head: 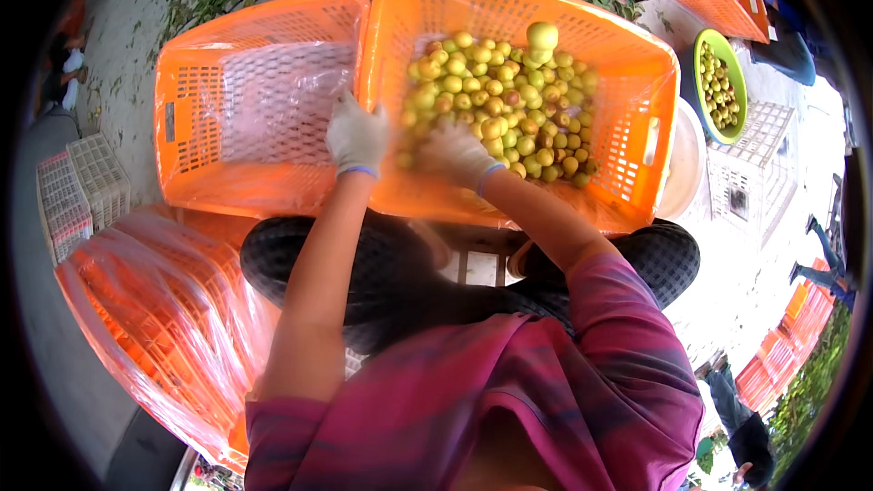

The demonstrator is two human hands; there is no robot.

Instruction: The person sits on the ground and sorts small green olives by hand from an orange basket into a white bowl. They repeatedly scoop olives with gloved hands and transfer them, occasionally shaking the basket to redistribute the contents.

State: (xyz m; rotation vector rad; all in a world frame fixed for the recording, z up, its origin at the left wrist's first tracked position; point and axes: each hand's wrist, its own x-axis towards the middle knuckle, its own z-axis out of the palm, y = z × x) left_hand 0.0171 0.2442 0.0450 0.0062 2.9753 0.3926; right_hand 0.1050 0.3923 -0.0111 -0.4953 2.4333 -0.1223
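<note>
Two orange plastic crates lined with clear film stand side by side before me. The left crate [194,187] holds no fruit and shows its perforated bottom. In the right crate [631,129] lie many small yellow-green and brownish round fruits [494,106], with a larger pale green fruit [542,35] among them. My left hand [357,135], in a whitish glove, is at the rims where the crates meet; its fingers are curled, and whether they grip the film or rim is unclear. My gloved right hand [458,152] reaches down into the fruit at the right crate's near left side, blurred, its fingertips hidden.
Stacked orange crates in film [170,327] stand at lower left, white crates [99,181] beyond. At right are a green-rimmed tub of fruit [742,92], a round pale basin [687,160] and a white crate [750,170]. Leaves litter the floor. Other people are at the right edge.
</note>
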